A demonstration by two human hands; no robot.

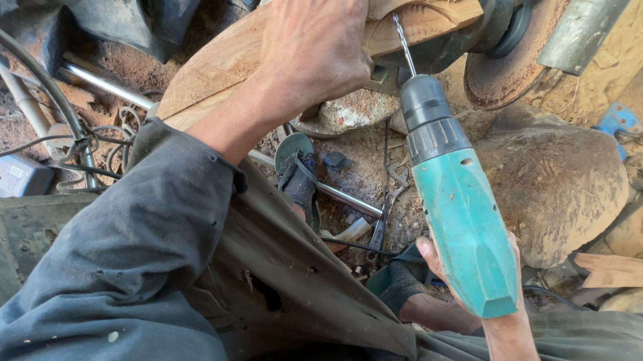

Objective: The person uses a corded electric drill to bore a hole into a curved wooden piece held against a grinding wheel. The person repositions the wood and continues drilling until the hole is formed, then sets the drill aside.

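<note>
- While sawdust covers the floor (383, 158) all round, the carved wooden board (222, 63) lies slantwise across the top of the view, resting on a dark rounded support (442, 44).
- The green cordless drill (461, 221) points up at the board's lower edge, its thin bit (403, 44) touching or just short of the wood; which, I cannot tell.
- The left hand (314, 38) presses flat on the board, fingers spread wide.
- The right hand (458, 269) grips the drill's handle, mostly hidden behind it.
- Judged from this, drilling is in hand; driving the bit calls for a firm hold-down and a straight push.
</note>
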